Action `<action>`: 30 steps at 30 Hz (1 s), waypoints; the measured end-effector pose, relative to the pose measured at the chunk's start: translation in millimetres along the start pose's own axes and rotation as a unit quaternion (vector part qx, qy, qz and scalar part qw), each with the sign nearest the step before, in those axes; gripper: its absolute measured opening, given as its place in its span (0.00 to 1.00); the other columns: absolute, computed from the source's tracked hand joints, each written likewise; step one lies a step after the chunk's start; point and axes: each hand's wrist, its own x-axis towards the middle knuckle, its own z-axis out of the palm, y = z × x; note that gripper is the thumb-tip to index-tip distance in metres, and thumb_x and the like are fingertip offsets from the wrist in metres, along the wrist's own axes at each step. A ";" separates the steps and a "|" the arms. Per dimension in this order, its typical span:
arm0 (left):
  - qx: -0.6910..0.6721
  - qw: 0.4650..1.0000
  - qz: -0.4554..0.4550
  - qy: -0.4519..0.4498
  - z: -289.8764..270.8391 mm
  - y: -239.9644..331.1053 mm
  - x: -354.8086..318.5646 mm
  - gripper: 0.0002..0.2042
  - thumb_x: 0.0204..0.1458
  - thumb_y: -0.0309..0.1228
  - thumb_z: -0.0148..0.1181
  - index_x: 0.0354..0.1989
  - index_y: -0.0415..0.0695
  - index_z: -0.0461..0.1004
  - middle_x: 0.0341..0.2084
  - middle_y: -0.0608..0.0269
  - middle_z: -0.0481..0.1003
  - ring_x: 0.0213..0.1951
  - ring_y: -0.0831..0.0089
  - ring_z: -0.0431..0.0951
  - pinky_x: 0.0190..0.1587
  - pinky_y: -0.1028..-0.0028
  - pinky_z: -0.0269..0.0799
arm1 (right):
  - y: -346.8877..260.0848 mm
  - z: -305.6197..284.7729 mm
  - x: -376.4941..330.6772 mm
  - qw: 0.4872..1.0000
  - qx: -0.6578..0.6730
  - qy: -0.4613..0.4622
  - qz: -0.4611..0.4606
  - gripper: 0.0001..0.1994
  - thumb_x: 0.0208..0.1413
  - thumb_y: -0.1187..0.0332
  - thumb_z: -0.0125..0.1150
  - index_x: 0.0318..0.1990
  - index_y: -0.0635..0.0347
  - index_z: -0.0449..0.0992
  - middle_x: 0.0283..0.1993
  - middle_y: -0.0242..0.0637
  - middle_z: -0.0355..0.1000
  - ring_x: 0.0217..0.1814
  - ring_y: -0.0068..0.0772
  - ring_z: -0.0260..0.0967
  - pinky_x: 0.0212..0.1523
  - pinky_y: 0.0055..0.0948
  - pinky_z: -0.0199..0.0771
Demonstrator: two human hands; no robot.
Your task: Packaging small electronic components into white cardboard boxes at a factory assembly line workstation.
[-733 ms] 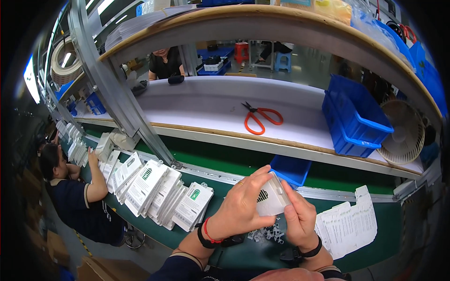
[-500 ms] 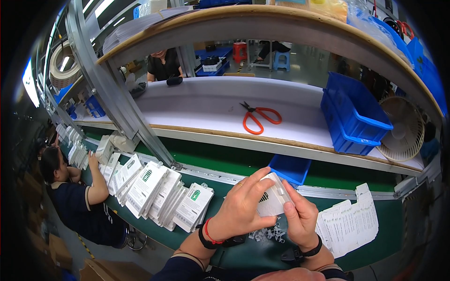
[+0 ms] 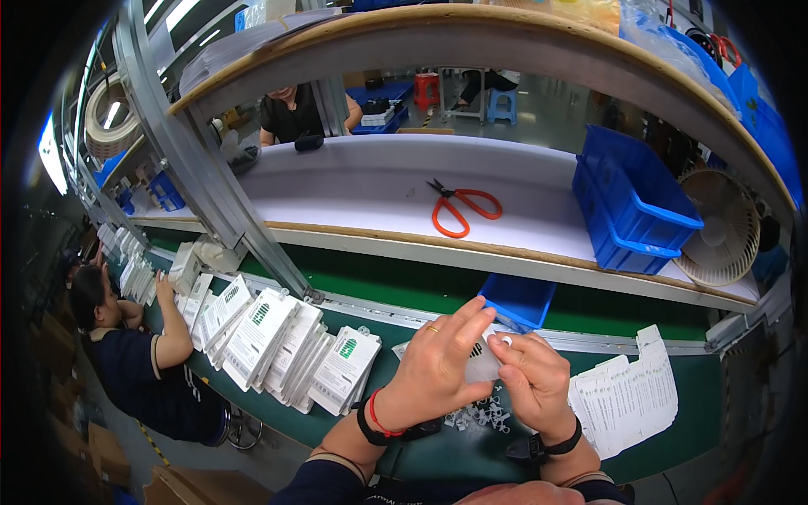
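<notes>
Above the green bench, a small white box (image 3: 481,365) with dark print is held between my two hands. My left hand (image 3: 433,364) is closed around its left side, with the thumb below and the fingers over the far side. At the right end of the box, my right hand (image 3: 540,380) pinches with thumb and curled fingers. A small white rounded bit (image 3: 505,340) shows by those fingertips; I cannot tell whether it is part of the box. Beneath my hands lies a pile of small translucent plastic hang tabs (image 3: 481,416).
Stacks of white printed boxes (image 3: 343,369) stand at left, near a seated co-worker (image 3: 143,353). Flat white cartons (image 3: 627,397) lie at right. A blue bin (image 3: 518,301) sits under the shelf; orange-handled scissors (image 3: 459,207), stacked blue bins (image 3: 631,202) and a fan (image 3: 717,227) are on it.
My right fingers have curled in over the right end of the box, which now shows less of its face. My left hand stays around it. The person behind the shelf has shifted an arm.
</notes>
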 end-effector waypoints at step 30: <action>0.172 0.984 -0.027 -0.029 8.1 -11.7 10.2 0.44 0.21 0.37 0.70 0.58 0.41 0.67 0.34 0.57 0.71 0.34 0.62 0.72 0.37 0.66 0.67 | 24.1 -8.7 -6.7 0.953 0.219 0.119 0.174 0.12 0.59 0.79 0.54 0.49 0.70 0.73 0.47 0.40 0.72 0.48 0.21 0.68 0.46 0.20 0.70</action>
